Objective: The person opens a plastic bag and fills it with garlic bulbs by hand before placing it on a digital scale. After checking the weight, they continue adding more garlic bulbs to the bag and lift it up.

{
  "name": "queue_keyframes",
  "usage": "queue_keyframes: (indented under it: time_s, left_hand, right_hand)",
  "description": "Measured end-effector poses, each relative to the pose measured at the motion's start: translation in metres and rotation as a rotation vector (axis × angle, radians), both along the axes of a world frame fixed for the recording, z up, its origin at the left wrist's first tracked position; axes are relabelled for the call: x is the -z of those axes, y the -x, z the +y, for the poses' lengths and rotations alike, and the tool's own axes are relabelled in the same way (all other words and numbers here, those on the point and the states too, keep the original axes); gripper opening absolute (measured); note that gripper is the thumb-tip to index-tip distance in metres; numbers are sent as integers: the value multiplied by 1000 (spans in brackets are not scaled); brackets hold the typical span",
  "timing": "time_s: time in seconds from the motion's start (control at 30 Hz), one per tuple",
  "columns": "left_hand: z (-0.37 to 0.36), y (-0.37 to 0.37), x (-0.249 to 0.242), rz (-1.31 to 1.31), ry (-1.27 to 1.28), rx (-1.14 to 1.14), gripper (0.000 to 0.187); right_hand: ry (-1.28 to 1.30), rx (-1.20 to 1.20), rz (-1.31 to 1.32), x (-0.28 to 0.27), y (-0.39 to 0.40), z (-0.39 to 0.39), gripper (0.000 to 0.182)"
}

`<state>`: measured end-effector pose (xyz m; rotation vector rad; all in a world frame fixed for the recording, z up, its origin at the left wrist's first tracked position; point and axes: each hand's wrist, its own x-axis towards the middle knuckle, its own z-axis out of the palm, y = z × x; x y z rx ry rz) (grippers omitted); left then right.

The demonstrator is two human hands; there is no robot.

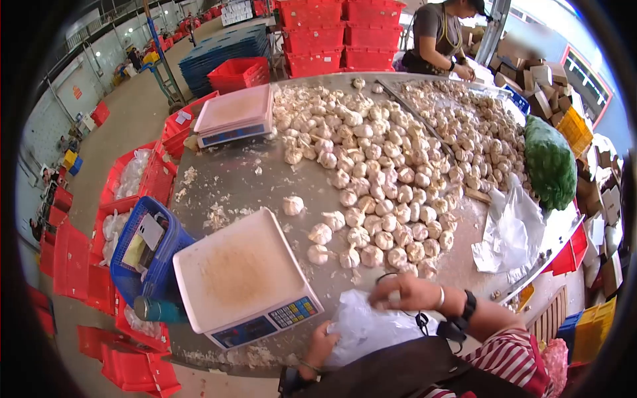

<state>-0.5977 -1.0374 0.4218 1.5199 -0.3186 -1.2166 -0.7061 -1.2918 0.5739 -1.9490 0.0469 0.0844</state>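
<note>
A white plastic bag [371, 328] lies at the table's near edge, in front of my body. My left hand [323, 345] has its fingers closed on the bag's left side. Over the bag's right part is my right hand [406, 292], its fingers curled round a pale garlic bulb [394, 296], somewhat blurred. Just beyond my right hand begins a big pile of garlic bulbs [381, 192] spread over the metal table [245, 179]. To the left of my left hand stands a white scale [242, 278] with a bare, dusty plate.
A second scale [235, 113] stands farther back. Left are a blue basket [149, 245] and red crates [126, 179]. A green net sack [549, 162] and loose plastic bags [511, 229] lie right. Another person [441, 40] works at the far side.
</note>
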Motion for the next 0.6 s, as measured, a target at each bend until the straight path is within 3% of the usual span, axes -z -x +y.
queue_keyframes:
  time_s: [0.07,0.13,0.23,0.3,0.37,0.43,0.53,0.6]
  left_hand:
    - [-6,5,-5,-4,33,-79,17]
    - [-15,8,-13,-57,33,-78,16]
    - [-40,20,-17,-152,83,-156,14]
    - [-55,29,-28,-188,101,-231,14]
    - [-68,38,-53,-122,167,-183,14]
    - [-80,49,-77,-22,129,-289,14]
    - [-91,59,-106,80,67,-472,13]
    - [-91,59,-120,168,101,-666,13]
  right_hand:
    - [-196,-151,218,4,38,20,27]
    - [-153,-266,235,32,69,26,32]
    - [-5,-256,371,57,95,36,43]
    - [539,-178,293,64,106,40,56]
    - [698,-96,319,67,113,30,63]
    - [870,-65,266,69,129,10,62]
    - [1118,-116,231,78,168,-32,26]
    - [1013,-16,281,79,198,-50,18]
